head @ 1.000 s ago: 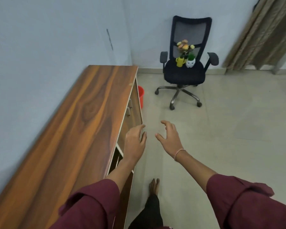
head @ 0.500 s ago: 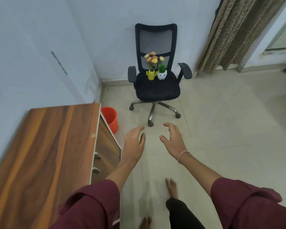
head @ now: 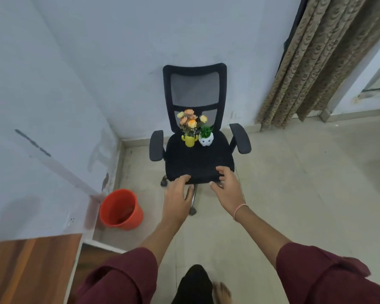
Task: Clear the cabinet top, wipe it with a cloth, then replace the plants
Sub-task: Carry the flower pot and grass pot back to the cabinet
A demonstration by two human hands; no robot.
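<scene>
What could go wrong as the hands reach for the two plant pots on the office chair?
The chair stands on castors; a bump could roll it and topple its load. The yellow pot, with tall flowers, sits close beside the white pot, so lifting one may knock the other.

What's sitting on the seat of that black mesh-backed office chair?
Two small plants near the backrest: a yellow cactus-shaped pot of orange flowers beside a white pot of green leaves. The left hand and right hand hide part of the front edge of the seat.
</scene>
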